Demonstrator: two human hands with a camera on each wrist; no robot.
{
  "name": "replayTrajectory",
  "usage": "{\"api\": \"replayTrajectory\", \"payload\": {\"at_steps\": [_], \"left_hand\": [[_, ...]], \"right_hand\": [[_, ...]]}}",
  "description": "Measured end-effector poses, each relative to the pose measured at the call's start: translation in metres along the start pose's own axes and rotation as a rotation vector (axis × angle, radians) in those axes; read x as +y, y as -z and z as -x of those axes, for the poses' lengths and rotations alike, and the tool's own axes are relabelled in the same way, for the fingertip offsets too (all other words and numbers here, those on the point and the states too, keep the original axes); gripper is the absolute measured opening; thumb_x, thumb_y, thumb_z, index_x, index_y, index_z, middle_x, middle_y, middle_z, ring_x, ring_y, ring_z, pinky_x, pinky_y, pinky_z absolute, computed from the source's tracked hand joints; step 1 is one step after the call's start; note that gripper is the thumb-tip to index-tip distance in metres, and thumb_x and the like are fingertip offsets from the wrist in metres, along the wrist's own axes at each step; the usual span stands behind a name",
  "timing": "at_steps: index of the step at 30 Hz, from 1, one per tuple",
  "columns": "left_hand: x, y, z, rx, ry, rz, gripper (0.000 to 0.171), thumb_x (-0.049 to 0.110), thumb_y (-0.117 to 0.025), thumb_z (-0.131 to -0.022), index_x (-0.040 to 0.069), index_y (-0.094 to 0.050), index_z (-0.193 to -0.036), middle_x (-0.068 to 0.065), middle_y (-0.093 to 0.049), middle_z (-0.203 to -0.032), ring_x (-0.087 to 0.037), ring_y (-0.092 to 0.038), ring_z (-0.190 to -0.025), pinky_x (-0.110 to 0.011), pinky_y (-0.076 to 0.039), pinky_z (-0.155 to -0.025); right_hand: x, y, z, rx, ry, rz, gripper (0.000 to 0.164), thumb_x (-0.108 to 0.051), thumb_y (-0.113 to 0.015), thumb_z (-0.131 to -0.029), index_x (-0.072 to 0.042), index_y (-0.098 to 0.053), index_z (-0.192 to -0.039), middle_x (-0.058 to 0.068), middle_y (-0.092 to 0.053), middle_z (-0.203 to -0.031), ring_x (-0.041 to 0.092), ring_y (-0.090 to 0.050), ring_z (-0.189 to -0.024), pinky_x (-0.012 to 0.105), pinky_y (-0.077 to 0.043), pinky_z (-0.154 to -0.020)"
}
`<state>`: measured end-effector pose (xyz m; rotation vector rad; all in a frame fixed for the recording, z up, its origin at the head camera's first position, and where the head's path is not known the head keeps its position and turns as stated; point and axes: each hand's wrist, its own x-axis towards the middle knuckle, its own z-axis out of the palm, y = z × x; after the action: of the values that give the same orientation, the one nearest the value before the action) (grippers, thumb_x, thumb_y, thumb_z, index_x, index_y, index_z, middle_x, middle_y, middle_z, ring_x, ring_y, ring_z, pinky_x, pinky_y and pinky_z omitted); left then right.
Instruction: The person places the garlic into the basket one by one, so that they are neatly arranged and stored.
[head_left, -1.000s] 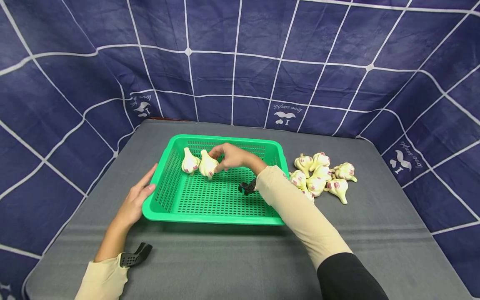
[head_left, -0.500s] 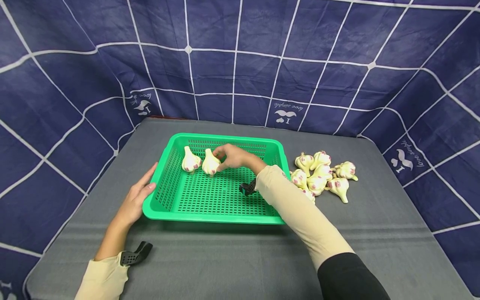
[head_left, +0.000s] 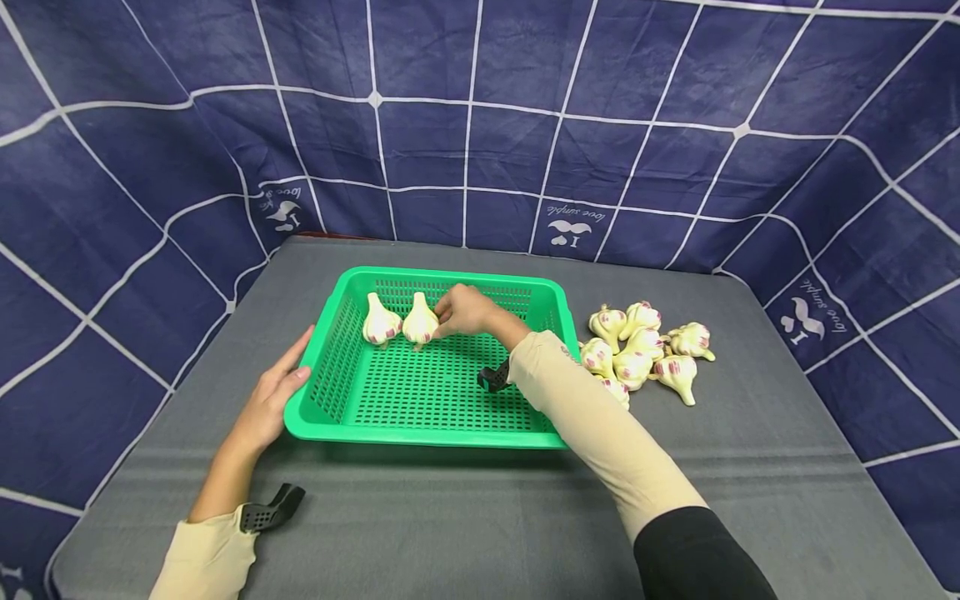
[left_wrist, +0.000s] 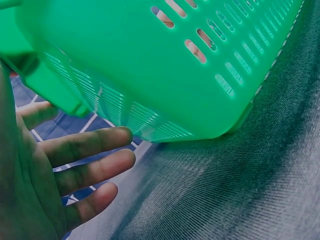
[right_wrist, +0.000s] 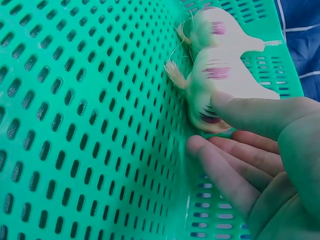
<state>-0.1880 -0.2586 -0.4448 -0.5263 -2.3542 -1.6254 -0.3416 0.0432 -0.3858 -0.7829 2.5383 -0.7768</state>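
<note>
Two white garlic bulbs with purple streaks stand side by side at the far left of a green slotted basket (head_left: 435,436). My right hand (head_left: 474,312) is inside the basket beside the right-hand bulb (head_left: 419,322). In the right wrist view, the thumb (right_wrist: 242,111) lies against this garlic bulb (right_wrist: 225,82), while the other fingers extend loosely below it. Behind it is the second garlic bulb (head_left: 381,323), stem upward. My left hand (head_left: 267,402) rests at the basket's left side, fingers spread and extended along the outer wall in the left wrist view.
Several more garlic bulbs (head_left: 633,367) lie piled on the grey cloth (head_left: 480,525) right of the basket, some partly hidden by the right sleeve. A blue curtain with white lines (head_left: 517,150) encloses the back and sides.
The right-hand garlic bulb first shifted slightly right and settled more upright. My right hand then drew back a little from it, its fingers loosening. My left hand stayed put.
</note>
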Motion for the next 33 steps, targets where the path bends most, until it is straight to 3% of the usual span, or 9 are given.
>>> {"api": "replayTrajectory", "payload": {"at_steps": [8,16,21,22,26,28,30,32,33], "left_hand": [[0.000,0.000,0.001,-0.001,0.006,0.006,0.051,0.006,-0.040,-0.102,0.006,-0.034,-0.153,-0.002,-0.043,-0.147,0.006,-0.047,-0.117,-0.009,-0.031,-0.098],[0.000,0.001,-0.001,-0.001,-0.004,0.000,0.051,0.006,-0.040,-0.102,0.006,-0.034,-0.153,-0.022,-0.040,-0.147,0.006,-0.044,-0.120,-0.009,-0.030,-0.099],[0.000,0.001,-0.002,-0.001,-0.009,-0.006,0.051,0.005,-0.041,-0.102,0.005,-0.034,-0.153,-0.025,-0.038,-0.148,0.006,-0.040,-0.124,-0.009,-0.028,-0.101],[0.000,0.000,-0.002,0.000,-0.010,-0.005,0.051,0.005,-0.041,-0.102,0.005,-0.034,-0.153,-0.025,-0.038,-0.148,0.006,-0.040,-0.125,-0.009,-0.027,-0.101],[-0.001,0.000,-0.003,0.001,-0.011,-0.006,0.051,0.005,-0.041,-0.102,0.005,-0.035,-0.152,-0.024,-0.039,-0.148,0.005,-0.039,-0.126,-0.009,-0.027,-0.102],[-0.002,0.000,-0.003,0.002,-0.015,-0.008,0.051,0.005,-0.041,-0.101,0.004,-0.035,-0.152,-0.023,-0.038,-0.149,0.005,-0.038,-0.127,-0.009,-0.026,-0.102],[-0.002,0.000,-0.002,0.004,-0.013,-0.009,0.051,0.005,-0.041,-0.101,0.005,-0.035,-0.152,-0.020,-0.039,-0.150,0.005,-0.038,-0.128,-0.009,-0.026,-0.102],[-0.002,0.000,-0.002,0.006,-0.013,-0.008,0.051,0.005,-0.041,-0.101,0.005,-0.035,-0.152,-0.015,-0.040,-0.150,0.005,-0.038,-0.128,-0.009,-0.027,-0.102],[-0.002,0.000,-0.002,0.006,-0.012,-0.007,0.051,0.005,-0.041,-0.101,0.005,-0.035,-0.152,-0.015,-0.040,-0.150,0.005,-0.039,-0.127,-0.010,-0.027,-0.102]], "right_hand": [[0.001,0.001,0.000,-0.051,-0.005,0.054,0.035,-0.020,-0.080,-0.085,-0.003,-0.071,-0.115,0.006,-0.074,-0.101,0.013,-0.067,-0.089,0.026,-0.051,-0.080],[0.000,0.005,0.001,-0.056,0.007,0.068,0.035,-0.020,-0.081,-0.084,-0.004,-0.072,-0.113,0.006,-0.074,-0.099,0.015,-0.067,-0.089,0.027,-0.052,-0.078],[0.001,0.006,0.002,-0.068,-0.005,0.142,0.041,-0.024,-0.081,-0.084,-0.004,-0.071,-0.118,0.007,-0.073,-0.103,0.017,-0.066,-0.092,0.028,-0.052,-0.078],[0.000,0.006,0.002,-0.069,-0.012,0.163,0.041,-0.025,-0.080,-0.084,-0.004,-0.071,-0.118,0.006,-0.073,-0.099,0.016,-0.065,-0.087,0.028,-0.052,-0.077],[0.000,0.008,0.004,-0.090,-0.055,0.209,0.044,-0.029,-0.080,-0.085,-0.003,-0.070,-0.119,0.010,-0.070,-0.115,0.020,-0.064,-0.097,0.033,-0.052,-0.083],[-0.001,0.009,0.004,-0.105,-0.076,0.234,0.041,-0.032,-0.079,-0.086,-0.004,-0.072,-0.114,0.011,-0.068,-0.118,0.016,-0.061,-0.090,0.032,-0.051,-0.081],[-0.001,0.012,0.003,-0.128,-0.097,0.239,0.029,-0.033,-0.078,-0.087,-0.005,-0.074,-0.092,0.006,-0.070,-0.098,0.011,-0.054,-0.073,0.027,-0.047,-0.071],[-0.003,0.015,0.003,-0.136,-0.125,0.243,0.029,-0.033,-0.078,-0.087,-0.004,-0.073,-0.089,0.006,-0.070,-0.096,0.008,-0.052,-0.064,0.025,-0.044,-0.065],[-0.004,0.016,0.003,-0.142,-0.145,0.251,0.031,-0.034,-0.078,-0.087,-0.005,-0.069,-0.080,0.004,-0.066,-0.086,0.007,-0.047,-0.059,0.024,-0.041,-0.061]]}}
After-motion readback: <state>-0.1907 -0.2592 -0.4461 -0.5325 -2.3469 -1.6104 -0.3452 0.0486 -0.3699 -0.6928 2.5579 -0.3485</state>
